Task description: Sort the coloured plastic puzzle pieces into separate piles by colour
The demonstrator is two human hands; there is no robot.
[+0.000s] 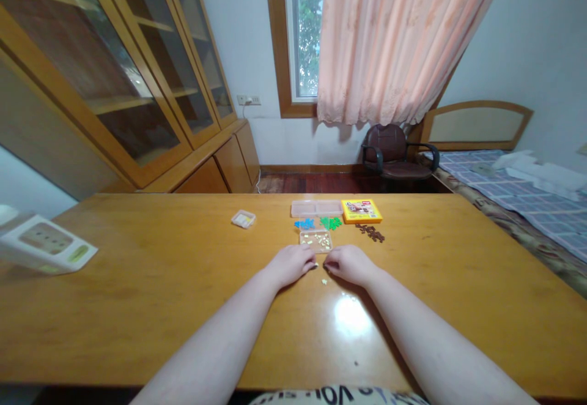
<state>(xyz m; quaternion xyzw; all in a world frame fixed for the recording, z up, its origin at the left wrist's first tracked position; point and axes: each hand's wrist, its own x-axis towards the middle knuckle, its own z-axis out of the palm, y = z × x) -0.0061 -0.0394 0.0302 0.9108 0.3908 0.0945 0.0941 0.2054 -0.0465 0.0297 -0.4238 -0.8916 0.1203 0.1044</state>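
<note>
Left hand (288, 265) and right hand (351, 264) rest half-curled on the table (137, 307), fingertips nearly meeting. Any grip on the pale piece (316, 265) between them cannot be confirmed. A second piece (324, 281) lies just below; others sit in the clear tray (315, 241) just ahead.

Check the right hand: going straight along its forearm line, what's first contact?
Probably the near edge of the clear plastic tray of pale pieces, ahead of the right hand. Depth is hard to judge, and the left hand's fingertips sit very close, so those could come first.
</note>
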